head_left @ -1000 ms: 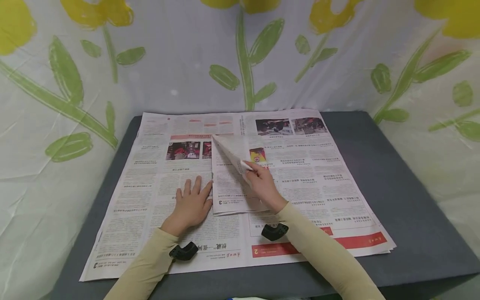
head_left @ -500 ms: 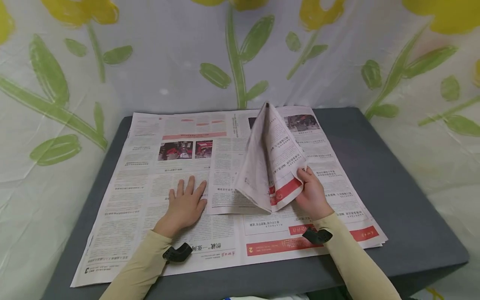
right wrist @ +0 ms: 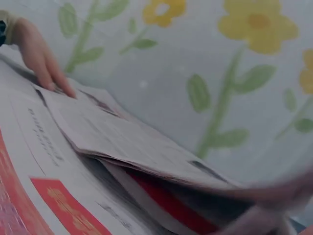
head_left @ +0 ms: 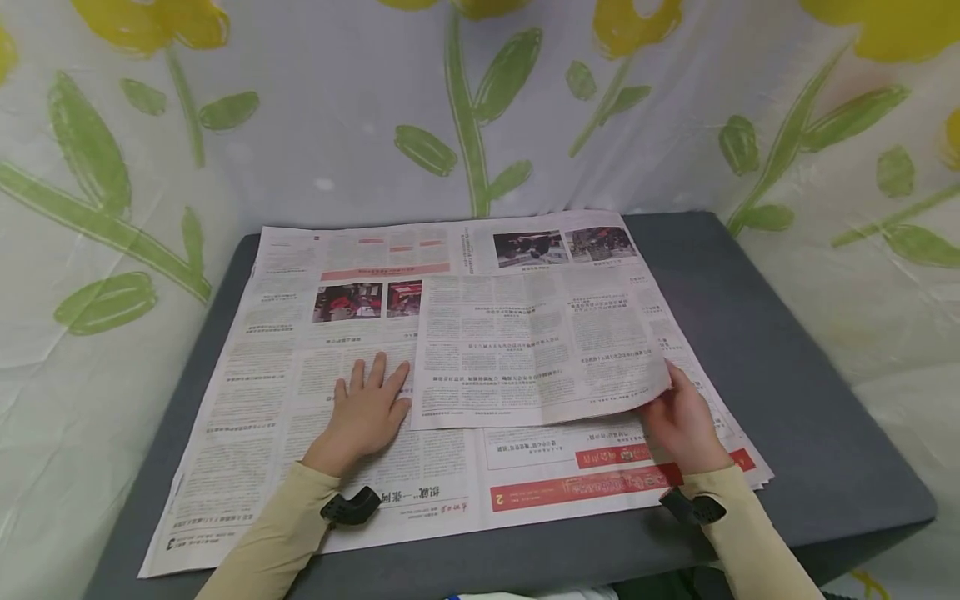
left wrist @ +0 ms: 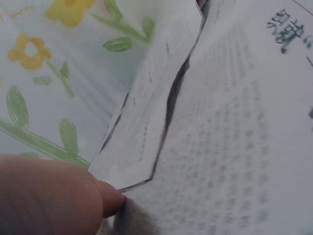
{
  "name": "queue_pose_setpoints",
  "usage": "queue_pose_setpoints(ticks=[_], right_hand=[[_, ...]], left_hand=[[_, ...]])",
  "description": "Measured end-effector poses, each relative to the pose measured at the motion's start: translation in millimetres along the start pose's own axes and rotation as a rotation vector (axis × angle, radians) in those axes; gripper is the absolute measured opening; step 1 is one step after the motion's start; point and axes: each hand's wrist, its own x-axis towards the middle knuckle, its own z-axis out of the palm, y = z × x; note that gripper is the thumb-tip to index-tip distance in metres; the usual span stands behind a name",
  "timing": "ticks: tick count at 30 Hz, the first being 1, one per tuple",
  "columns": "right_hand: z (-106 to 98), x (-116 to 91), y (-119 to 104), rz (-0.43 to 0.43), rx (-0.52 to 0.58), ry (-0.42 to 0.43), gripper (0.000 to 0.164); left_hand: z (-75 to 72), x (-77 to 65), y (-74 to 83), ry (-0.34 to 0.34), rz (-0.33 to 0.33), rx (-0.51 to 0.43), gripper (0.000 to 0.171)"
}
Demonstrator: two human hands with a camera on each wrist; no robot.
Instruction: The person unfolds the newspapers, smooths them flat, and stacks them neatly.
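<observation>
A smaller newspaper sheet (head_left: pixel 510 350) lies unfolded on a large spread-out newspaper (head_left: pixel 277 417), a crease running down its middle. My right hand (head_left: pixel 684 421) pinches the sheet's near right corner, keeping that side slightly raised. In the right wrist view the sheet's edge (right wrist: pixel 142 169) bows up from the paper below, with a red printed band showing underneath. My left hand (head_left: pixel 365 417) rests with spread fingers on the large newspaper, its thumb by the sheet's left edge. The left wrist view has that thumb (left wrist: pixel 54 196) beside the sheet's corner.
A dark grey table (head_left: pixel 780 400) carries the newspapers. Behind and at the sides hangs a white curtain (head_left: pixel 330 108) printed with yellow flowers and green leaves. Each wrist wears a small black device, such as the left wrist's device (head_left: pixel 351 506).
My right hand has swung the folded half of the sheet over to the right and down, so the sheet now lies opened out. My left hand has stayed in place on the newspaper.
</observation>
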Motion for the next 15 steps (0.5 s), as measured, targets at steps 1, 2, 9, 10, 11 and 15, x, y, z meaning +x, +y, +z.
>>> queue_pose_setpoints(ticks=[1, 2, 9, 10, 11, 15], right_hand=[[-1, -1, -4, 0.006, 0.038, 0.035, 0.04], [-3, -1, -8, 0.01, 0.045, 0.059, 0.046], [2, -6, -21, -0.155, -0.367, 0.206, 0.061], [5, -7, -22, -0.197, -0.452, 0.222, 0.06], [10, -8, -21, -0.235, -0.544, 0.24, 0.059], [28, -11, -21, -0.326, -0.689, 0.179, 0.054]], left_hand=[[-1.9, 0.0, 0.2, 0.003, 0.001, -0.005, 0.057], [-3.8, 0.2, 0.6, 0.008, 0.003, -0.01, 0.057], [-15.5, 14.9, 10.4, 0.097, 0.063, -0.066, 0.057], [-17.7, 18.4, 14.0, 0.1, 0.076, -0.07, 0.058], [-19.6, 22.2, 18.0, 0.098, 0.093, -0.069, 0.058], [-24.1, 37.9, 34.2, 0.045, 0.154, -0.059, 0.059]])
